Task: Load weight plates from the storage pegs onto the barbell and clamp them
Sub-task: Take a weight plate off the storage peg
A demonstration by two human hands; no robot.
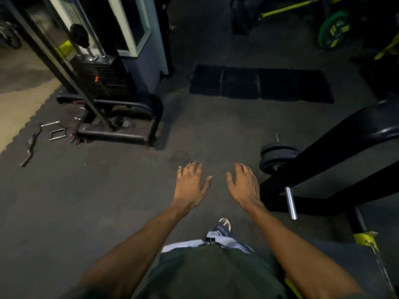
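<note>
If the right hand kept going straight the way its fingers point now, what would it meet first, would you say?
The right hand is open and empty, fingers pointing ahead over bare floor. The way looks free up to the black mat. The stacked black plates sit just to its right, probably off that line; depth is unclear.

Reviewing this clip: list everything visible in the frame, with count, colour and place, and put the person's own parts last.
black weight plates: two or so, black, stacked on a peg at right
bare peg: one, silver, lower right on the black rack
black rack: one, black, right side
green weight plate: one, green, top right
folding mat: one, black, floor at centre top
cable machine: one, black, upper left
cable handles: several, chrome, floor at left
shoe: one, blue and white, bottom centre
left hand: open, empty, over floor
right hand: open, empty, beside the rack
</note>
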